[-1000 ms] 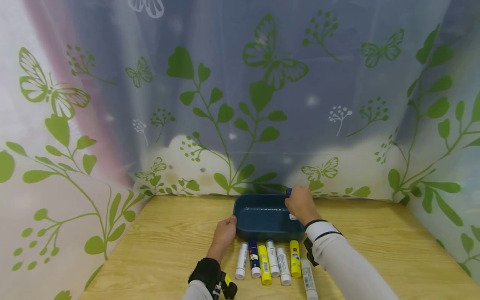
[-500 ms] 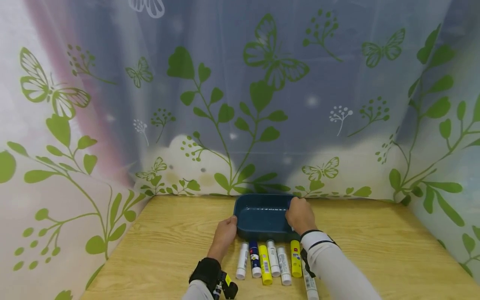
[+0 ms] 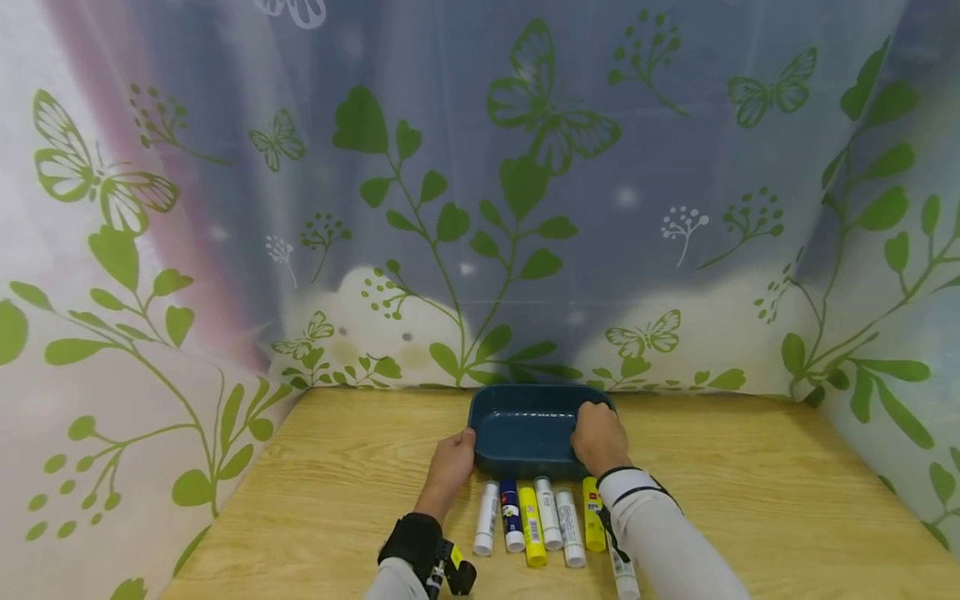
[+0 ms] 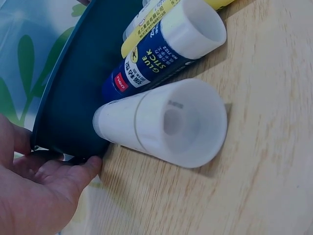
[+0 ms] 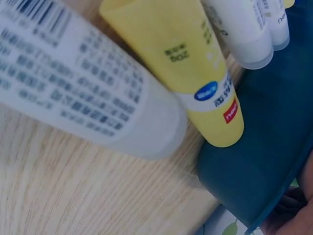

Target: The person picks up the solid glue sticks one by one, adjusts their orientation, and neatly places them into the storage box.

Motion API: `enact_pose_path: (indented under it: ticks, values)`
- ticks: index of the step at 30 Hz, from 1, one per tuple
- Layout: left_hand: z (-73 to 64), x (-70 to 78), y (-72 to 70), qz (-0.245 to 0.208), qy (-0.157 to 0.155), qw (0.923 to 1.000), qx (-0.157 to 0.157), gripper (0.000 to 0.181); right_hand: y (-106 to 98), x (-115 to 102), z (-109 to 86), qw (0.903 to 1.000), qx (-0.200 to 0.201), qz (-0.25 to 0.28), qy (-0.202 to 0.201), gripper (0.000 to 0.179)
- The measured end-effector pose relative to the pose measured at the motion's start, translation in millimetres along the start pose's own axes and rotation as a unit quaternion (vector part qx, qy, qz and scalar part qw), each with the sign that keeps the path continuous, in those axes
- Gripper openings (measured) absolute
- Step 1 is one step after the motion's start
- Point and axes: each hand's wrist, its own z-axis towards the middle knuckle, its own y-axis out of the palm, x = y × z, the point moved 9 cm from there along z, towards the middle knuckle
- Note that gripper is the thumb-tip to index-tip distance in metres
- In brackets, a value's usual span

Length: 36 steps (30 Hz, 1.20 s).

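A dark blue tray [image 3: 525,462] lies at the back of the table. Its left end is gripped by my left hand [image 3: 450,467], thumb at the rim and fingers against the outer wall in the left wrist view. My right hand [image 3: 602,437], fingers curled, reaches over the tray's right end. The blue glue stick it held in the earlier frames is now hidden behind the hand. In front of the tray lies a row: a white glue stick [image 3: 486,518], a blue glue stick [image 4: 146,63], a yellow glue stick [image 3: 532,529], more white ones and another yellow one [image 5: 195,73].
The nearest white glue stick [image 5: 83,83] at the row's right end lies partly under the right forearm [image 3: 660,533]. A printed curtain [image 3: 375,208] hangs right behind the tray. Wood-grain table [image 3: 360,450] stretches to both sides.
My right hand has lowered into the tray's right end, and the blue glue stick in it has gone from sight. The left hand keeps its grip on the tray.
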Motion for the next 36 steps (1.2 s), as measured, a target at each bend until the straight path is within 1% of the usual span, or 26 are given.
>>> enact_pose_path:
  ticks: [4, 10, 17, 25, 29, 36]
  values:
    - [-0.3, -0.5, -1.2, -0.002, -0.004, 1.0, 0.001, 0.049, 2.2, 1.2, 1.3, 1.0, -0.007, -0.003, 0.002, 0.011]
    - [-0.5, -0.9, -1.8, 0.001, -0.01, 0.9999, 0.003, 0.049, 4.0, 7.9, 2.1, 0.9998, -0.012, -0.007, 0.016, 0.012]
    - [-2.4, -2.1, -0.8, 0.008, -0.007, 0.9999, 0.01, 0.048, 5.7, 8.7, -1.9, 0.9998, -0.007, -0.02, 0.001, 0.012]
    - [-1.8, -1.5, -1.5, 0.002, -0.006, 0.9998, 0.018, 0.048, 6.6, 7.0, -0.7, 0.9995, -0.009, -0.029, 0.002, 0.011]
    - [-2.0, 0.7, -2.9, 0.013, -0.002, 0.9997, 0.022, 0.048, 5.7, 4.9, -0.8, 0.9993, -0.017, -0.033, 0.002, 0.011]
    - [-1.7, 2.2, -2.2, 0.017, -0.001, 0.9997, 0.015, 0.048, 4.1, 3.4, -2.2, 0.9987, -0.017, -0.048, -0.001, 0.01]
